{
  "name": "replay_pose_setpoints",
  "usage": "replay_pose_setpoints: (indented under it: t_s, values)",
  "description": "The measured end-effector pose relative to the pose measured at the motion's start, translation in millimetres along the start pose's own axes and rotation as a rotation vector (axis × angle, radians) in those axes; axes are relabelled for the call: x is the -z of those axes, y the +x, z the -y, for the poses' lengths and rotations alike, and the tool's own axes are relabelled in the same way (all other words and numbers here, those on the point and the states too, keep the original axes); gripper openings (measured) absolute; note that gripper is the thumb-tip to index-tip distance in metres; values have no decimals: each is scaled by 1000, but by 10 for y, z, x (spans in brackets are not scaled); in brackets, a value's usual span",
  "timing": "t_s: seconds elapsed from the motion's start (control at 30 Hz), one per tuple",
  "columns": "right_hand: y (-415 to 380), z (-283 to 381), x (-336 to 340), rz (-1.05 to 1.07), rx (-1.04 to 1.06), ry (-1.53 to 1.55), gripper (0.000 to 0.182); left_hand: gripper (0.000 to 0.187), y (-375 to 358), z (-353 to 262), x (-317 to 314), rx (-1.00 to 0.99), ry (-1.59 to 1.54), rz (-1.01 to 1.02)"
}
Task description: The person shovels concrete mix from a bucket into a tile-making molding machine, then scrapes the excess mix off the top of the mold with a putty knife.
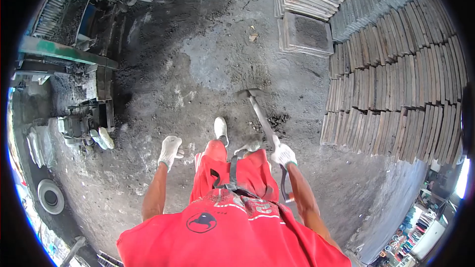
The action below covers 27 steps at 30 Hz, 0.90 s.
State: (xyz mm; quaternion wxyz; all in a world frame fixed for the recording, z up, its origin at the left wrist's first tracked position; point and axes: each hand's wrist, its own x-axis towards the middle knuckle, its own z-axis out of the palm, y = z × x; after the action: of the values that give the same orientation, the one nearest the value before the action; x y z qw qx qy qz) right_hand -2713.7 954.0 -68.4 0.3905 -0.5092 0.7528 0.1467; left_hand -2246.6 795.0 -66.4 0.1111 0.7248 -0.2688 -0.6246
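My right hand (pixel 283 155), in a white glove, is closed around the handle of a long tool (pixel 262 118). The tool slants forward and a little left, and its dark metal head is at the dusty floor ahead of me. Small dark lumps (pixel 279 123) lie beside the handle. My left hand (pixel 170 150), also in a white glove, hangs out to the left of my legs with its fingers partly bent. Nothing shows in it. A white shoe (pixel 220 127) is between my hands.
Tall stacks of boards (pixel 381 89) fill the right side, with a flat board pile (pixel 308 34) at their near left. Machinery with a green beam (pixel 64 52) stands at the left. A round grey disc (pixel 51 196) lies at the lower left. Dark dirt (pixel 173 24) covers the floor ahead.
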Motion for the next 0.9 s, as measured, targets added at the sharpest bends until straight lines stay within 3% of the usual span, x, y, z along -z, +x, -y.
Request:
replay_pose_setpoints:
  t_s: [0.1, 0.23, 0.33, 0.4, 0.53, 0.77, 0.9]
  values:
    - [372, -70, -104, -5, 63, 17, 82, 13, -168, 67, 119, -20, -35, -66]
    - [115, -535, -464, -56, 56, -68, 81, 12, -283, 502, 180, 8, -39, -62]
    - [-495, -1004, -909, -86, 27, 11, 76, 11, -550, 756, -132, 60, 8, -89]
    - [-970, -1112, -998, -14, -117, 69, 75, 13, -626, 915, -330, 59, 50, -24]
    - [-1717, -1417, -1465, 8, -189, 143, 68, 14, -768, 960, -926, 40, 134, 87]
    - [-2073, -1591, -1857, 1, -299, 526, 65, 26, -792, 723, -1524, -38, 275, 211]
    - [-2377, -1285, -1164, -57, -351, 588, 70, 25, -943, 579, -1518, -86, 281, 206]
